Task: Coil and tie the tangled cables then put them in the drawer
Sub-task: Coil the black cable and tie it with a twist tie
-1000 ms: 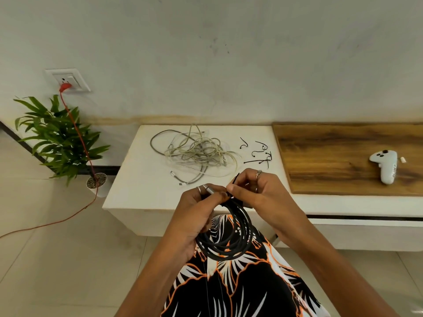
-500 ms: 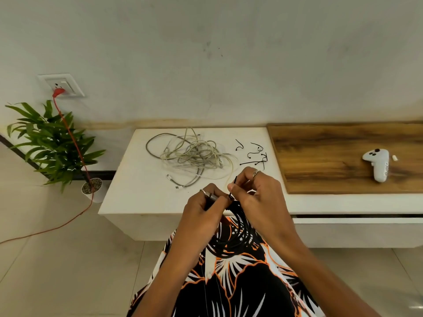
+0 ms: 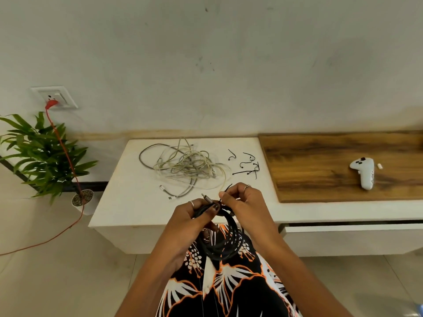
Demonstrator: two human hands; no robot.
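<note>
My left hand (image 3: 194, 216) gripped the top of the black cable coil (image 3: 225, 242); my right hand (image 3: 242, 202) pinched a thin black tie (image 3: 227, 187), its wrap hidden behind fingers. Compared with half a second earlier, the coil had dropped back into view, hanging downward before the white table (image 3: 137, 202). The drawer (image 3: 352, 229) was slightly open.

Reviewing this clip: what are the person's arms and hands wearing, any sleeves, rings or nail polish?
Both forearms are bare, with no sleeves in view. The left hand has a thin silver ring on one finger and dark polish on the thumbnail. The right hand wears a decorated ring. No watch or bracelet shows.
</note>
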